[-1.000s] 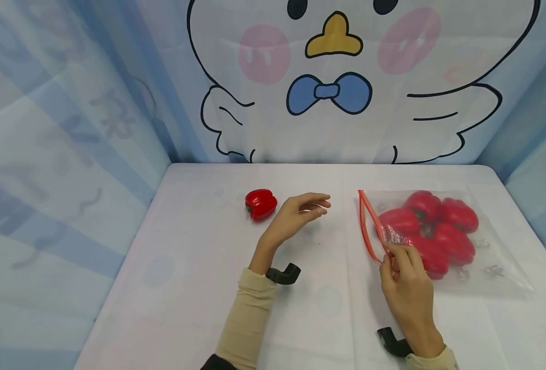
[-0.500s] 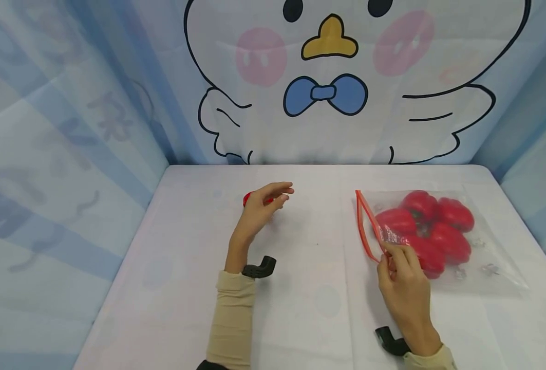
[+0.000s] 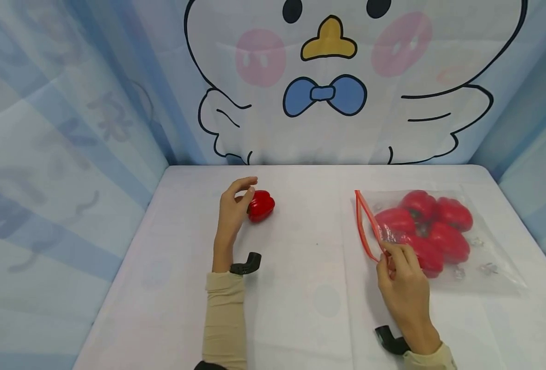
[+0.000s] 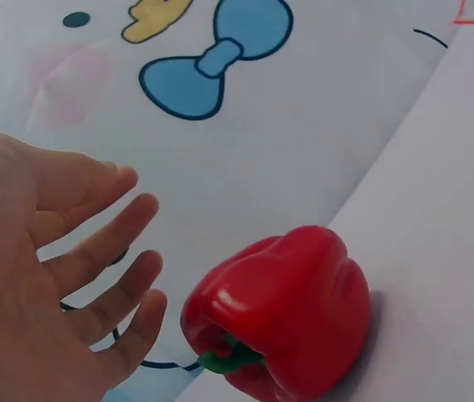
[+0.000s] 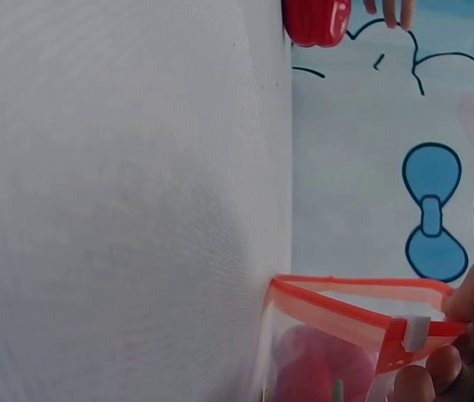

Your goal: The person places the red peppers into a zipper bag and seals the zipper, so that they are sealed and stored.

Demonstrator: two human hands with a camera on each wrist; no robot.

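A single red bell pepper point(image 3: 261, 206) with a green stem lies on the table's left half. Just to its left is my left hand point(image 3: 231, 210), fingers loosely bent and apart from one another. In the left wrist view a gap shows between that hand point(image 4: 69, 260) and the pepper point(image 4: 291, 310). On the right, my right hand point(image 3: 406, 293) pinches the orange-red rim of a clear zip bag point(image 3: 494, 252). Several red bell peppers point(image 3: 448, 241) lie inside the bag. Its mouth point(image 5: 346, 310) gapes in the right wrist view, with a white slider on the rim.
A white cloth covers the table point(image 3: 309, 308). Behind it hangs a curtain point(image 3: 328, 133) printed with a cartoon figure and a blue bow tie. Another blue-and-white curtain point(image 3: 60, 205) runs along the left side.
My left hand has moved leftward, passing over the lone pepper to its left side. The right hand keeps its hold on the bag's rim, and the bag stays in place.
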